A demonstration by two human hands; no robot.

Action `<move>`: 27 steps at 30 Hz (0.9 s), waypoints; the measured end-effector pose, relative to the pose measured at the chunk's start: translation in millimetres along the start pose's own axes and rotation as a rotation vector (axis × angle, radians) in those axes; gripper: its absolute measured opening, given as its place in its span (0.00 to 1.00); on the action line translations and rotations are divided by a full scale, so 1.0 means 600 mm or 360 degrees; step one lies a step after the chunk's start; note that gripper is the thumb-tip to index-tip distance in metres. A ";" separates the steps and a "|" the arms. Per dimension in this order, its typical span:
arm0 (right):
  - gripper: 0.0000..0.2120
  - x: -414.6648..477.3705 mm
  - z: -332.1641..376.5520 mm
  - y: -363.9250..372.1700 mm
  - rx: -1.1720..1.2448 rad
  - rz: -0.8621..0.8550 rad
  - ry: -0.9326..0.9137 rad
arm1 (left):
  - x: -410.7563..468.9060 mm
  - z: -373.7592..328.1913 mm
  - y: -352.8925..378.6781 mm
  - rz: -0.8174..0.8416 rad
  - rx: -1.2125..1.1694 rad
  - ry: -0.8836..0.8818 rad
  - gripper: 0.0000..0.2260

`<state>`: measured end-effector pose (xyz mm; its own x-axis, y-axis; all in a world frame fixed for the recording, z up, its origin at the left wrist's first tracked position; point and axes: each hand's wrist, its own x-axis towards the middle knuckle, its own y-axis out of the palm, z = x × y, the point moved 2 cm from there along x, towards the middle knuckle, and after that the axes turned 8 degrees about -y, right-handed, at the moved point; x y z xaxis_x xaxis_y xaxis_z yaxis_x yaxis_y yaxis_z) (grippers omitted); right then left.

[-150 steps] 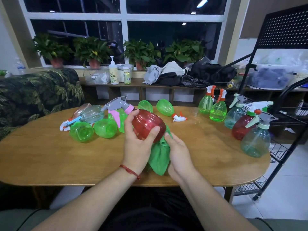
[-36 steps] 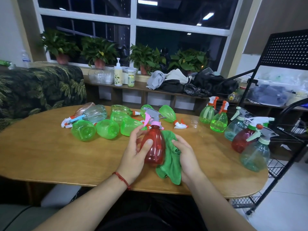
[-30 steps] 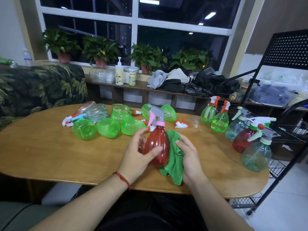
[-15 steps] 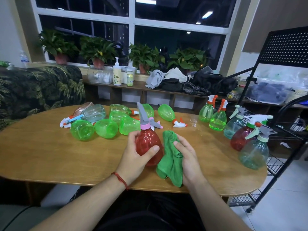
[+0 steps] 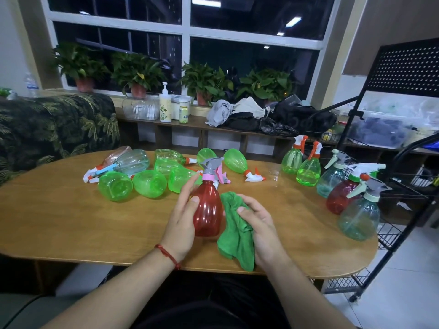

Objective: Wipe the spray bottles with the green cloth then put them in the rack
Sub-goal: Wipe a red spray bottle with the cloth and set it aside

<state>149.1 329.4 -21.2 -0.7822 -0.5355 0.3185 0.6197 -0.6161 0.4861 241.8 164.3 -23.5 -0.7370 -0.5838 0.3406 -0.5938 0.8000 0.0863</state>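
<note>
My left hand [image 5: 181,219] grips a red spray bottle [image 5: 207,210] with a grey and pink trigger head, upright over the wooden table [image 5: 59,224]. My right hand [image 5: 260,224] holds the green cloth [image 5: 235,236] against the bottle's right side. Several green and clear spray bottles [image 5: 140,179] lie on their sides at the table's back left. Several upright bottles [image 5: 308,169] stand at the right end, among them a red one [image 5: 339,195] and a clear teal one [image 5: 358,217]. The black wire rack [image 5: 408,176] stands right of the table.
A loose white and orange trigger head [image 5: 254,176] lies behind the cloth. A leaf-patterned sofa [image 5: 54,124] is at the back left. A low shelf [image 5: 194,122] under the window carries clothes, jars and a pump bottle, with potted plants [image 5: 137,72] behind.
The red bottle went from lying in my hands to upright and has turned in my left hand, its trigger head now pointing right. The cloth stays pressed on its right side.
</note>
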 end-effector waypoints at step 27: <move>0.19 0.096 0.052 0.028 -0.2607 0.0827 -0.1794 | 0.006 0.015 0.004 0.0318 -0.0359 -0.0375 0.23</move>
<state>112.3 305.9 30.6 0.1597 -0.6722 0.7230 -0.2833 -0.7327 -0.6187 234.9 162.6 -30.5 -0.9007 -0.4080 0.1494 -0.3642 0.8964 0.2525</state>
